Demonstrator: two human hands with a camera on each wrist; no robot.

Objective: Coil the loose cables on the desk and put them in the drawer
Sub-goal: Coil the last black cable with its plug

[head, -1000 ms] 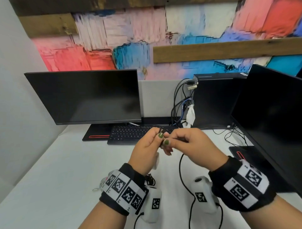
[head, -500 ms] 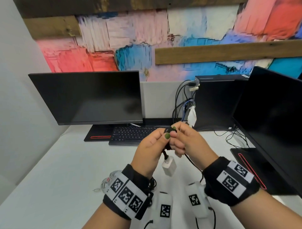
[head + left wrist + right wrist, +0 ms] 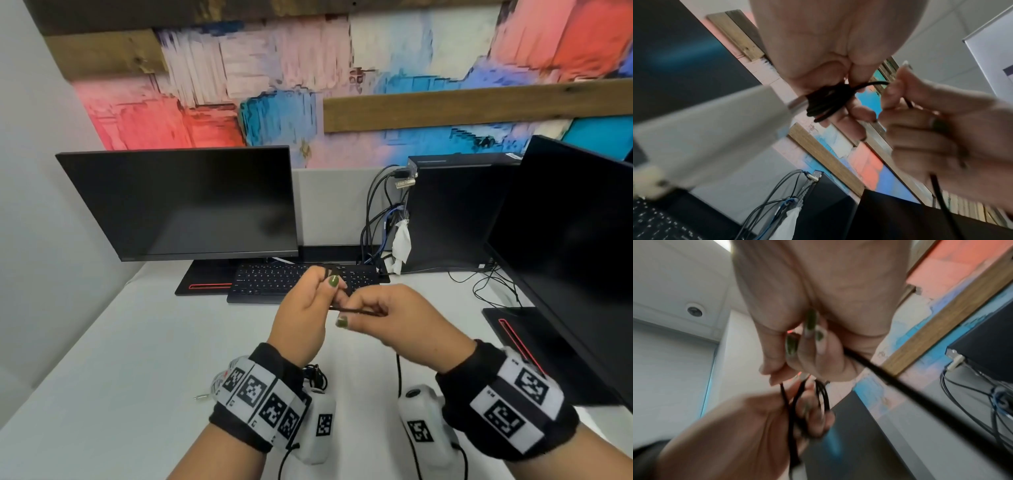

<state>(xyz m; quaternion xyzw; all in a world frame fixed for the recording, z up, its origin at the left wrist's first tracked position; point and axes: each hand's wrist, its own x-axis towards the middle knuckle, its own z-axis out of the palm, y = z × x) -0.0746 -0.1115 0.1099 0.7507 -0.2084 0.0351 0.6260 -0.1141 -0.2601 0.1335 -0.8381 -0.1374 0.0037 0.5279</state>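
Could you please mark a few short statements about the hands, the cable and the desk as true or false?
1. The left hand holds a small bundle of black cable. True.
2. The right hand is empty. False: it pinches the cable's loose run.
3. Both monitors are switched on. False: the left monitor and right monitor are dark.
4. A black keyboard lies beyond the hands. True.
5. The cable already lies in a drawer. False: it is held above the desk.
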